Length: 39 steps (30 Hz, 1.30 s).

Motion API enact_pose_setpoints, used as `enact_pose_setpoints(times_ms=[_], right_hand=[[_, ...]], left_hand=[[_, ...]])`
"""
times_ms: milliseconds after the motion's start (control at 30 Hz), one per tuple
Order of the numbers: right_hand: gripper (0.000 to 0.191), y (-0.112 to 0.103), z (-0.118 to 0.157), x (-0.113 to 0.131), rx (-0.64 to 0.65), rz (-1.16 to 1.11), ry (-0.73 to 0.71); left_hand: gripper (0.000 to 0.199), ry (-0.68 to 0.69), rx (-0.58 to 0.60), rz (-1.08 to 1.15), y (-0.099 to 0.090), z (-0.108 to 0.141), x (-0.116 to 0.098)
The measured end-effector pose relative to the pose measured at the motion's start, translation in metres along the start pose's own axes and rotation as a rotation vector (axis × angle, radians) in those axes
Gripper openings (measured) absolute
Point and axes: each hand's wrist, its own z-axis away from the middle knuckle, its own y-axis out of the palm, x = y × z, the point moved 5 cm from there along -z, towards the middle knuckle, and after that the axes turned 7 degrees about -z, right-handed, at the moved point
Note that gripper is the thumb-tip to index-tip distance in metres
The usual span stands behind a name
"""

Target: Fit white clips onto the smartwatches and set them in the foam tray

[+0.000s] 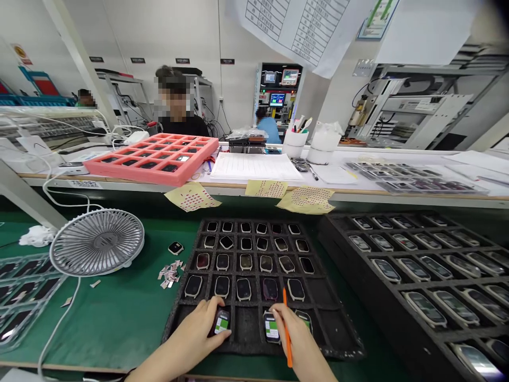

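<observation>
A black foam tray (246, 329) divided into compartments holds several watches in front of me. In its front row, my left hand (201, 323) has thumb and fingers closed round a watch (221, 322) with a lit green and white screen. My right hand (292, 326) holds an orange stick (287, 339) that stands nearly upright, and its fingertips touch the left watch with a lit screen (272, 327) in the same row. Another lit watch (304, 320) lies partly hidden behind that hand. The compartment between the hands contains no watch.
A second foam tray of watches (342, 254) stands at the right. On the left are a round fan (97, 241), a loose watch (175, 248), small scraps (170, 274) and clear trays (27, 297). A pink tray (159, 175) sits on the shelf; a person (181, 124) is beyond.
</observation>
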Motion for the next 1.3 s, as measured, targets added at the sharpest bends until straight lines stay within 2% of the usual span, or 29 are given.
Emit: enact_pose_setpoints(times_ms=[100,200,400,533,633,667,767,833,933,1033,1133,1300], right_hand=[[0.034,0.005,0.0,-0.009,0.061,-0.156,0.037],[0.039,0.003,-0.001,-0.01,0.058,-0.25,0.101],[0.044,-0.014,-0.015,0.011,0.05,-0.413,0.201],[0.046,-0.032,-0.044,0.032,0.137,-0.743,0.232],[0.038,-0.047,-0.08,0.05,0.214,-0.875,0.183],[0.039,-0.048,-0.093,0.055,0.266,-0.884,0.16],[0.048,-0.045,-0.129,0.06,0.3,-0.915,0.093],[0.046,-0.038,-0.145,0.055,0.282,-0.948,0.07],[0.044,-0.025,-0.153,0.041,0.261,-0.972,0.071],[0.046,-0.017,-0.148,0.025,0.262,-0.954,0.12],[0.049,-0.013,-0.142,0.017,0.258,-0.926,0.178],[0.046,-0.01,-0.138,0.017,0.261,-0.852,0.166]], left_hand=[[0.047,0.036,0.099,0.038,0.0,-0.001,0.003],[0.055,0.055,0.171,0.096,-0.005,-0.005,0.008],[0.062,-0.002,0.251,0.25,-0.011,-0.008,0.017],[0.062,-0.06,0.352,0.422,-0.016,-0.015,0.017],[0.062,0.023,0.258,0.599,-0.034,-0.041,0.006],[0.063,0.057,0.199,0.666,-0.041,-0.053,0.002],[0.067,0.1,0.042,0.818,-0.051,-0.091,-0.011],[0.068,0.098,-0.037,0.868,-0.049,-0.114,-0.015],[0.068,0.119,-0.105,0.929,-0.037,-0.138,-0.014],[0.066,0.128,-0.135,0.943,-0.022,-0.146,-0.005],[0.065,0.091,-0.109,0.914,-0.012,-0.143,0.002],[0.059,0.104,-0.066,0.856,-0.013,-0.134,-0.002]])
